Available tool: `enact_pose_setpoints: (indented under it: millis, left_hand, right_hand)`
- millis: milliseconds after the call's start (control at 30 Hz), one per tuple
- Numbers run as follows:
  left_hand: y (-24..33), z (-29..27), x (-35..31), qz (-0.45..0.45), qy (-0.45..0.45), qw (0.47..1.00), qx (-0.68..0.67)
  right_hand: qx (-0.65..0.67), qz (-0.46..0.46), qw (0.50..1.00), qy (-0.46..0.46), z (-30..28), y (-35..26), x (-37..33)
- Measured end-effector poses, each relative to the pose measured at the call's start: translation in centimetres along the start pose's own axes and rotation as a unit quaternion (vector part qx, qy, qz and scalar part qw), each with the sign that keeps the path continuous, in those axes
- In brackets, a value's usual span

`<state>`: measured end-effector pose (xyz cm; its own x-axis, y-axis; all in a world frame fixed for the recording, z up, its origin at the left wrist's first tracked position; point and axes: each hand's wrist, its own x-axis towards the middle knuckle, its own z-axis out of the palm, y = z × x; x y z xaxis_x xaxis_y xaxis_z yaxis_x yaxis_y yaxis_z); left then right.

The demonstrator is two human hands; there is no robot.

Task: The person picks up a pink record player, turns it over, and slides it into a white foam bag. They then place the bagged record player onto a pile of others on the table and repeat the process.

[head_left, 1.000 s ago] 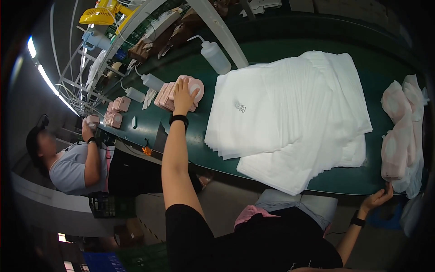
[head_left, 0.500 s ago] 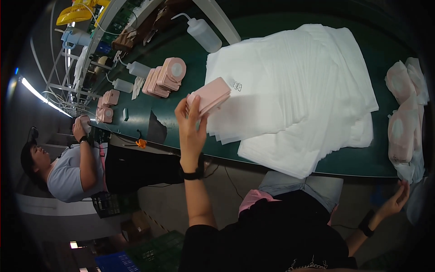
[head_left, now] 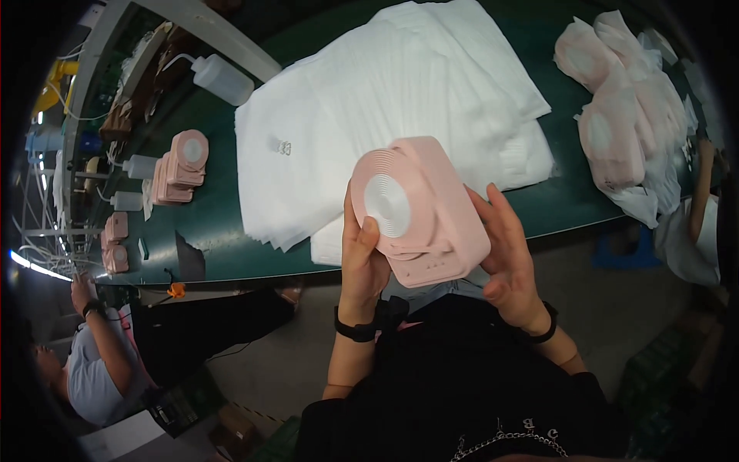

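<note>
In front of my body I hold up a pink plastic device (head_left: 443, 208) with a round white ringed disc on one face. My left hand (head_left: 365, 258) grips its left side, the thumb resting by the disc's lower edge. At its right side is my right hand (head_left: 509, 258), fingers stretched and spread, close to the casing; whether the fingertips touch it I cannot tell. Behind the device lies a wide stack of thin white sheets (head_left: 385, 85) on the green table (head_left: 219, 254). A small clear piece (head_left: 283, 146) rests on the stack's left part.
Several pink devices (head_left: 181, 165) stand stacked on the left. At the right are wrapped pink devices (head_left: 612, 142) in thin white covering. A squeeze bottle (head_left: 221, 78) stands at the back. One co-worker (head_left: 100, 354) is at the left; another person's arm (head_left: 703, 189) shows at the far right.
My left hand has brought the pink device nearer my body and its disc face now shows. My right hand has come from the far right to the device's side. The view has shifted right.
</note>
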<state>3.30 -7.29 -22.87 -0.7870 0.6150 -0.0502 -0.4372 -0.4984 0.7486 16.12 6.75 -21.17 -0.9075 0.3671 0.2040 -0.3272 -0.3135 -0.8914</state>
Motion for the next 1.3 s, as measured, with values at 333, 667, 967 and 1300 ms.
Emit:
enact_pose_setpoints:
  millis: [333, 667, 967, 1300]
  left_hand:
    - [-2.4, 3.7, -1.3, 0.071, 0.035, 0.948, 0.309]
    - [-2.8, 3.2, -2.1, 0.061, 0.043, 0.951, 0.301]
    - [-0.4, 1.4, -1.7, 0.122, -0.044, 0.907, 0.400]
    - [0.4, -6.0, 0.3, 0.145, 0.129, 0.466, 0.863]
  right_hand:
    - [-0.232, -0.014, 0.972, 0.024, -2.4, 0.7, -1.5]
    - [-0.297, -0.074, 0.952, 0.027, -2.5, 1.9, -2.2]
    - [0.318, 0.228, 0.912, 0.119, -6.1, 2.7, -1.3]
    - [0.713, 0.284, 0.638, -0.057, -8.5, 3.2, -0.8]
